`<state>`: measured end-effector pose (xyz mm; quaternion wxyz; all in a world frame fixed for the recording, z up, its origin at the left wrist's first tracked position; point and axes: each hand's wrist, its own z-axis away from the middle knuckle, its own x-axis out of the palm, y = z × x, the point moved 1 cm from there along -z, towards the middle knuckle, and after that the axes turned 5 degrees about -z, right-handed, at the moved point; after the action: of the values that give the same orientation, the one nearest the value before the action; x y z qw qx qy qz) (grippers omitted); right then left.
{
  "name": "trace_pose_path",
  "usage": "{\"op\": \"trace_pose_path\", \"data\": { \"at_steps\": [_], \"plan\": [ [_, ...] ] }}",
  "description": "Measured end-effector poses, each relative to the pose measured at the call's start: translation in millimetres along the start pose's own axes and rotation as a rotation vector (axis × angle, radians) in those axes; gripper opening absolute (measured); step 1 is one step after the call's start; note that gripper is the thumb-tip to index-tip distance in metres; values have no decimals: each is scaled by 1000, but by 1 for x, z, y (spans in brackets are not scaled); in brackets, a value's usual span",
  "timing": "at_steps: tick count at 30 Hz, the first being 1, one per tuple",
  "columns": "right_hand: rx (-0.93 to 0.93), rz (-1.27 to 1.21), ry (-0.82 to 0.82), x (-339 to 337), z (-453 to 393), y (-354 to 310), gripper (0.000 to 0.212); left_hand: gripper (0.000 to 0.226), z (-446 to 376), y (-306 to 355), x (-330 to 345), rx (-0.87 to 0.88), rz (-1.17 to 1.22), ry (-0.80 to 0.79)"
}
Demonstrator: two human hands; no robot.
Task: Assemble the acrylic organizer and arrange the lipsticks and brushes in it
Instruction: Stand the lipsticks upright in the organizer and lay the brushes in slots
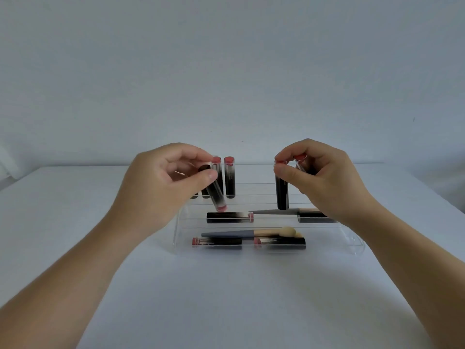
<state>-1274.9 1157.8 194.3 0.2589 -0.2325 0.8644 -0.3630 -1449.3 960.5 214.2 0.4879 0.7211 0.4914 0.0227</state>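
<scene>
You are looking down at a white table [226, 298]. It runs back to a pale wall [226, 71]. One thing sits right on the table: a clear plastic organizer [180, 238] shaped like little steps. It stands near the middle, toward the back. Its front edge touches the tabletop. Soft shadows fall on the white top beside it. The rest of the top is plain white.

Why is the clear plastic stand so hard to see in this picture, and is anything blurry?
Head view: soft, even light, with only faint shadows under the arms. The acrylic organizer shows mostly by its bright edges. The tilted lipstick in the left hand looks slightly smeared; the lipstick held by the right hand is sharper.
</scene>
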Motion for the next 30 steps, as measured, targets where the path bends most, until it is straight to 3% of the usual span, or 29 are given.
{"op": "trace_pose_path", "data": {
  "at_steps": [4,8,14,21,25,30],
  "plan": [
    [-26,16,-55,17,-6,-7,14,16,6,-18,-18,106,-163,4],
    [-25,3,-81,30,-15,-9,13,8,13,-33,-24,94,-123,66],
    [-35,-20,-75,42,-18,-9,10,15,11,-49,-26,-97,216,156],
    [-38,-24,-43,49,-1,-3,12,28,11,-65,-21,-298,639,44],
    [-106,-2,-68,57,7,-6,12,14,12,-67,-17,-196,535,23],
    [-117,5,-52,64,8,-8,12,26,17,-66,-14,-118,395,-47]
  ]
}}
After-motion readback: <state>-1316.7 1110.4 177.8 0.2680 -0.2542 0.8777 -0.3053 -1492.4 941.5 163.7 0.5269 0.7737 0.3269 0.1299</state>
